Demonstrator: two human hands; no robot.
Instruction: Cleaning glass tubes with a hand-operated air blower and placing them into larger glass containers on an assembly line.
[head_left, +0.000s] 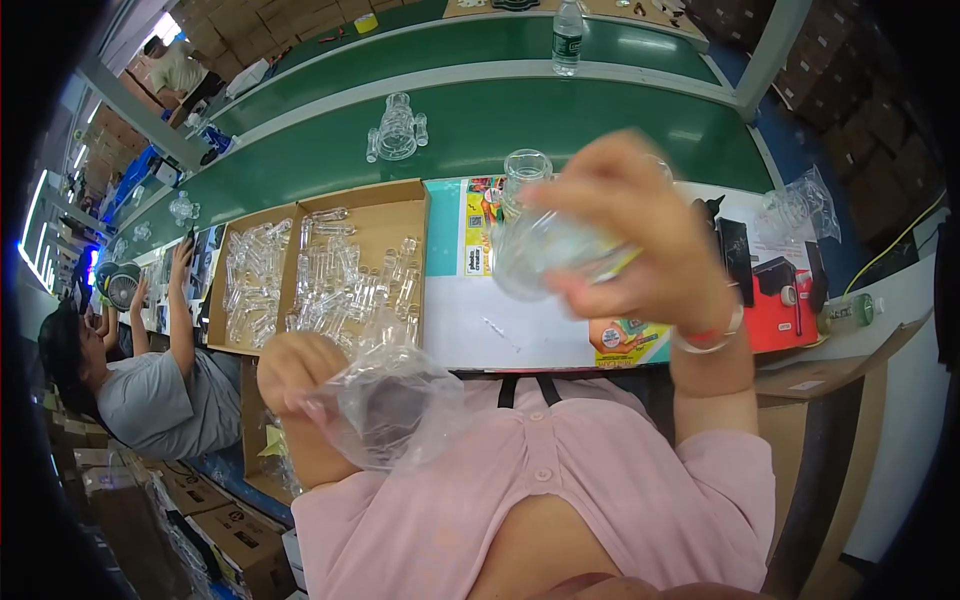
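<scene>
My left hand [298,368] is closed on a clear plastic bag [405,395], which hangs crumpled in front of my pink shirt. Raised over the work mat, my right hand [645,235] grips a clear rounded vessel [535,250]; both are smeared by motion. The vessel's far side shows a short round neck [527,168], and my fingers hide part of its body. Below it a small clear piece [502,335] lies on the white part of the mat [465,320]. A similar clear vessel with side tubes [398,132] stands farther off on the green bench.
Left of the mat, a divided cardboard tray [428,215] holds many clear tubes [345,265]. A bagged clear item [800,208], black tools [736,260] and a green bottle [852,313] lie at right. A water bottle [567,45] stands behind. A co-worker [155,385] sits at left.
</scene>
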